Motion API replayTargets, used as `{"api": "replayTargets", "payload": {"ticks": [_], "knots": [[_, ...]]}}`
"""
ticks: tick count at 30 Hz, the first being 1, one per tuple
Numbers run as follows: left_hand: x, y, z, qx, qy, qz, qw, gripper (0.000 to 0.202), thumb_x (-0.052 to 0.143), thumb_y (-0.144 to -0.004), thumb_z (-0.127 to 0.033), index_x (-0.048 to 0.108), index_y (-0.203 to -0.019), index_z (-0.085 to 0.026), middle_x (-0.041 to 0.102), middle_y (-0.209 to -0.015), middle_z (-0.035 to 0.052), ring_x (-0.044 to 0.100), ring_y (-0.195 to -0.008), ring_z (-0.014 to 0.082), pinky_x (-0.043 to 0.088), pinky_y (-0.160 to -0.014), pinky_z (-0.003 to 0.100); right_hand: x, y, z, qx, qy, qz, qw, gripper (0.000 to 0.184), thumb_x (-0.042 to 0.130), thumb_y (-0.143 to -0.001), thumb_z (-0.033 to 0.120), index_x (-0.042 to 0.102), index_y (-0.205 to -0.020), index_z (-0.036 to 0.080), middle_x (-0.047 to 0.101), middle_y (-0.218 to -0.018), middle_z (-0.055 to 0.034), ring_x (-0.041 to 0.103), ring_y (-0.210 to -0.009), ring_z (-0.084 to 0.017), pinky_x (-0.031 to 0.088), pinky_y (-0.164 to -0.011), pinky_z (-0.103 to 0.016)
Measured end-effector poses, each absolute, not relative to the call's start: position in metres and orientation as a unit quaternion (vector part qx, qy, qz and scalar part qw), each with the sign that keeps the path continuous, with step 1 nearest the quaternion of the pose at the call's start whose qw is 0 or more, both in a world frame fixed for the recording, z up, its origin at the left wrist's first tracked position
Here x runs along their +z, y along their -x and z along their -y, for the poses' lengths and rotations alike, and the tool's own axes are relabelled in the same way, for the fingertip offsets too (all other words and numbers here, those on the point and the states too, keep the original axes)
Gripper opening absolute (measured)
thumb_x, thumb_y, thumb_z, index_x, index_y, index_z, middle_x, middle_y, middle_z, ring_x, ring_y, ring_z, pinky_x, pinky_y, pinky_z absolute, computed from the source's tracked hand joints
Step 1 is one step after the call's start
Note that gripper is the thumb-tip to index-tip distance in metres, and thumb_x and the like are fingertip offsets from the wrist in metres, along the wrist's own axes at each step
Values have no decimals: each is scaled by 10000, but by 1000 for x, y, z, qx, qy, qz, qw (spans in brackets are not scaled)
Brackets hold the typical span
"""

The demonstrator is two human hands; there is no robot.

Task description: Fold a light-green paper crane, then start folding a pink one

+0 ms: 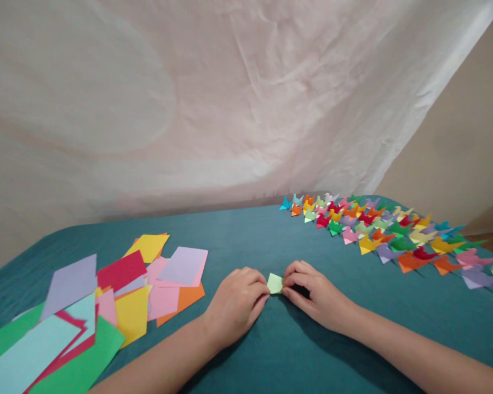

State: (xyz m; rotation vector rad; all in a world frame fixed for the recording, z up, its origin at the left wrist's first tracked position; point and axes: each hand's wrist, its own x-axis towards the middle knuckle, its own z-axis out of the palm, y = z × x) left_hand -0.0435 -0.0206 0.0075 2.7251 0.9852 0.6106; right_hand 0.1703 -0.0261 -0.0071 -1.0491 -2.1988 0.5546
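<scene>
Between my two hands, just above the cloth, is a small piece of folded pale green paper [275, 283]. My left hand [240, 300] pinches its left edge with fingers and thumb pressed together. At the right edge, my right hand [312, 290] grips the same paper between thumb and fingertips. The fingertips cover both side edges, so the exact folds there are hidden.
Loose coloured paper sheets [131, 314] lie in an overlapping pile on the left. Rows of folded paper birds [370, 244] stand along the right side of the teal tablecloth [230, 235]. A pale hanging cloth [213, 109] closes off the back.
</scene>
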Motion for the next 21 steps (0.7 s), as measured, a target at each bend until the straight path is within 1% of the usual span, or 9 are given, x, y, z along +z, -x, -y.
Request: {"api": "replayTargets", "payload": {"ticks": [5,10,17,21], "knots": [[8,44,22,201,-919,-329,86,149,485,-886,-184,633,-866,-177,618,-893,35,538,-827,167,420,-742,308,-7,-168,25,225,409,824,322,119,551,-814,76,572,-757,179,582,-819,-25,534,-795,-156,436,-717,-300],[9,44,24,181,-928,-321,60,148,470,-892,-181,611,-938,-177,615,-914,43,542,-848,174,428,-761,319,-7,-166,23,230,417,817,325,129,544,-803,67,555,-736,177,576,-794,-20,526,-775,-157,424,-710,-303],[13,37,37,129,-943,-295,-81,217,413,-903,-116,564,-1059,-131,623,-954,83,548,-917,214,418,-819,376,-10,-166,21,220,420,820,320,132,546,-794,63,539,-730,179,565,-775,-10,525,-764,-153,419,-702,-294],[13,34,44,103,-941,-296,-128,259,429,-880,-110,548,-1111,-106,627,-986,103,548,-945,230,392,-861,390,-10,-166,21,204,421,825,318,125,542,-794,69,539,-737,180,568,-765,-11,528,-750,-152,423,-687,-289]]}}
